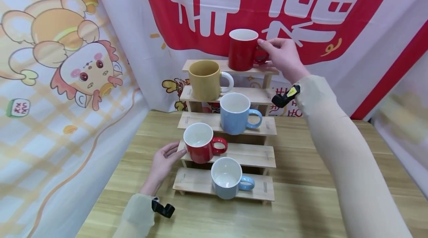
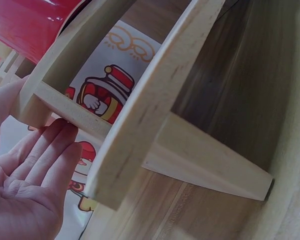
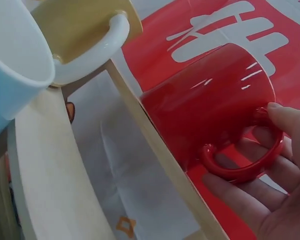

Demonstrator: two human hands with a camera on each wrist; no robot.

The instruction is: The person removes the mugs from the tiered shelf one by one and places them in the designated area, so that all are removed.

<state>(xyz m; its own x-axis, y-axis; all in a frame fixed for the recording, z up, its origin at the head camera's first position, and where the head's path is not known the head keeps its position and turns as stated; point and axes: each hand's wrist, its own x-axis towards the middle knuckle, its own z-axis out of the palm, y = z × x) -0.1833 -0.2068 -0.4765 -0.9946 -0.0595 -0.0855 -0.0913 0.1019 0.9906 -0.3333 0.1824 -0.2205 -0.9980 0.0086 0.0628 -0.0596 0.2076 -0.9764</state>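
Note:
My right hand [image 1: 284,55] holds a glossy red mug [image 1: 240,53] by its handle on the top step of a tiered wooden rack [image 1: 230,64]. In the right wrist view the thumb presses the upper end of the red handle [image 3: 245,172], with fingers behind it. My left hand [image 1: 162,163] is at the left end of the second step from the bottom, beside a red mug with a white inside [image 1: 200,152]. Seen from the left wrist, its fingers [image 2: 52,155] are fairly straight, with tips at the rack's side bar [image 2: 72,112].
Lower steps hold a tan mug with a white handle [image 1: 204,84], a light blue mug [image 1: 234,117] and a pale blue-grey mug [image 1: 227,180]. The rack stands on a wood-grain table [image 1: 301,156]. Printed cloth [image 1: 140,26] hangs behind and along the left side.

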